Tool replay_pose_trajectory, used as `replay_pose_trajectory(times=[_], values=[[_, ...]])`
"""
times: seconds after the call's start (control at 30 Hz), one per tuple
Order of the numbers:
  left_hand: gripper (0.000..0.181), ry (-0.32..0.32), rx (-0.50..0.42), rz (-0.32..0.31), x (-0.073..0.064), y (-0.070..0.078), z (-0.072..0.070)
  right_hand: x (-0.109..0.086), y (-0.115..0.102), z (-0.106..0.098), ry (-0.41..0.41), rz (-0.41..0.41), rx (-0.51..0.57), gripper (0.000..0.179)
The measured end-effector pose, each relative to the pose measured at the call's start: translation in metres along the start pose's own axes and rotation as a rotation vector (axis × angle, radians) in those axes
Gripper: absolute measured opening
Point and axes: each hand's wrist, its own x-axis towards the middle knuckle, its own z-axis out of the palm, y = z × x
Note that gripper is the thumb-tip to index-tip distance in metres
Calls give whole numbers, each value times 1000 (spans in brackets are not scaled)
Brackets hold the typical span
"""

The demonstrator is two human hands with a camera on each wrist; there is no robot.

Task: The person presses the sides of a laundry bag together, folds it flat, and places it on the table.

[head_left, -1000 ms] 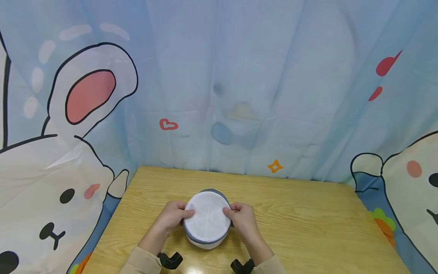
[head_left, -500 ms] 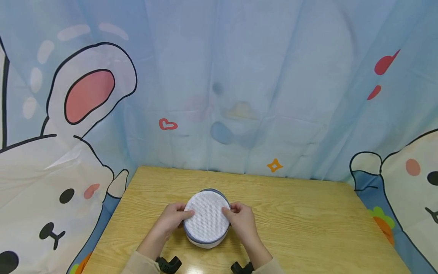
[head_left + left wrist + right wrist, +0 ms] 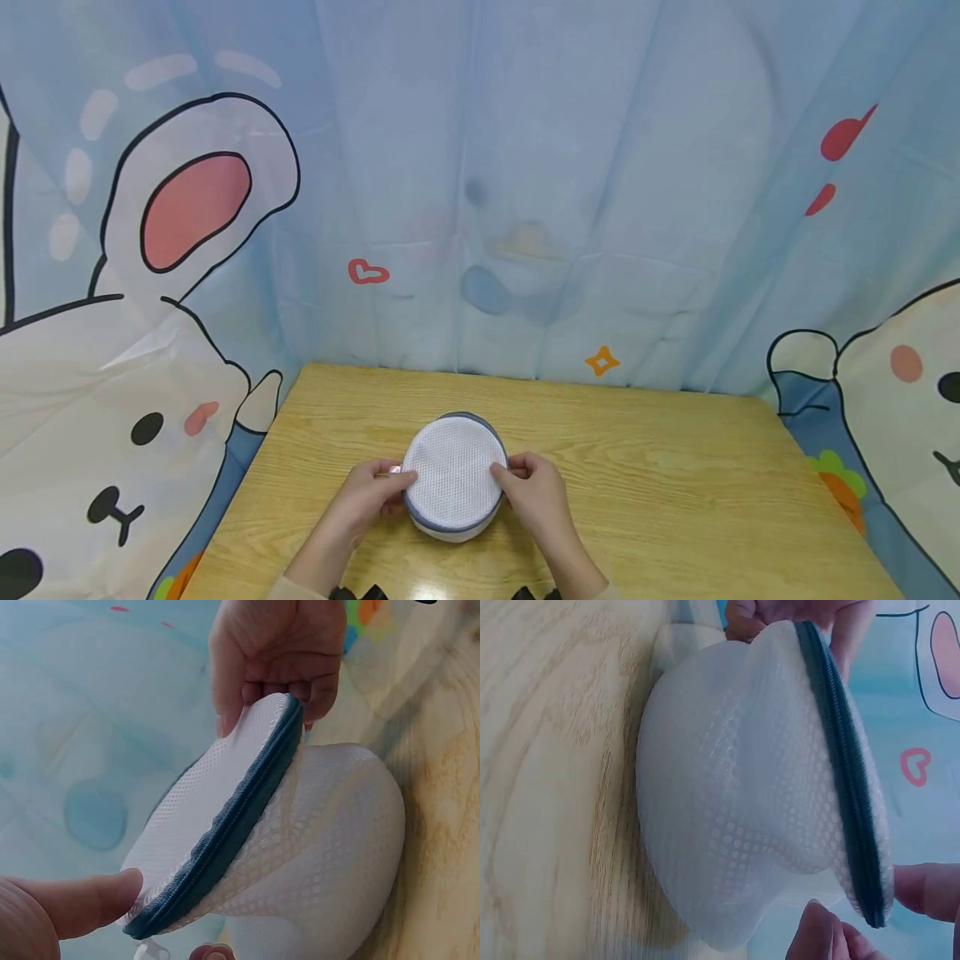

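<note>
A round white mesh laundry bag (image 3: 454,471) with a blue zipper band stands on the table, its flat lid facing up toward the head camera. My left hand (image 3: 367,493) holds the lid's left edge, thumb on top. At the right edge, my right hand (image 3: 536,492) pinches the rim between thumb and fingers. A small pale tag (image 3: 394,471) shows beside my left fingers. In the left wrist view, the zipper (image 3: 225,832) looks shut along its visible length, and a white loop (image 3: 152,950) hangs below it. The soft mesh side (image 3: 705,787) bulges under the rim in the right wrist view.
The wooden table (image 3: 675,475) extends to both sides of the bag. Behind it hangs a light blue curtain (image 3: 585,125) printed with rabbits and small shapes. Black wrist devices (image 3: 360,592) show at the bottom edge.
My left hand has shifted slightly toward me along the rim, and the pale tag has come into sight. My right hand has moved slightly down. The bag stays almost in place.
</note>
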Motion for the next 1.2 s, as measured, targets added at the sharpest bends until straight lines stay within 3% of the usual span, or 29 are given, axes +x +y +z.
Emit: replay_pose_trajectory(times=[0.17, 0.6, 1.2], values=[[39, -3, -13, -1, -3, -4, 1, -6, 0, 0, -23, 10, 62, 29], [34, -67, -39, 39, -4, -1, 5, -10, 0, 6, -68, 96, 199, 25], [29, -83, -34, 17, 2, -8, 4, -1, 13, 8, -148, 128, 327, 13]])
